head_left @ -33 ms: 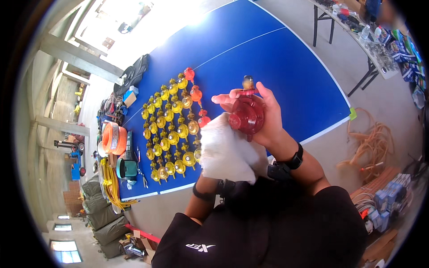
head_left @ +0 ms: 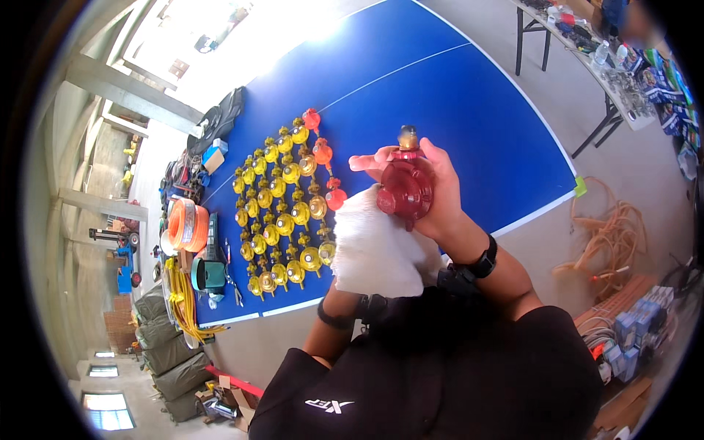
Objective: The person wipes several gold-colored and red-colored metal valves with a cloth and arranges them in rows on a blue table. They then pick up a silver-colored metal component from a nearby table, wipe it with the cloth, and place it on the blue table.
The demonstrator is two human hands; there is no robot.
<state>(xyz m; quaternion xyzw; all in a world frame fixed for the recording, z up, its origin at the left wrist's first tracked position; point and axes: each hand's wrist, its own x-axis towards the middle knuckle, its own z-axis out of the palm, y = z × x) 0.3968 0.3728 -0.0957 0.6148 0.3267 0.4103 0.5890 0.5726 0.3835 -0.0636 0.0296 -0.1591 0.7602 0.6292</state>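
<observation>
My right hand holds up a dark red gas pressure regulator with a brass fitting at its top, fingers wrapped behind its round body. A white cloth covers my left hand, which holds it against the regulator's lower left side; the fingers there are hidden. On the blue table, left of my hands, several yellow regulators lie in rows. Beside them runs a short line of red regulators.
Orange hose coils, a teal container and pliers crowd the table's left edge. Yellow hose hangs there. A beige hose lies on the floor at right. A cluttered side table stands far right.
The white cloth has shifted slightly right and down against the regulator. The regulator in my right hand has tilted a little.
</observation>
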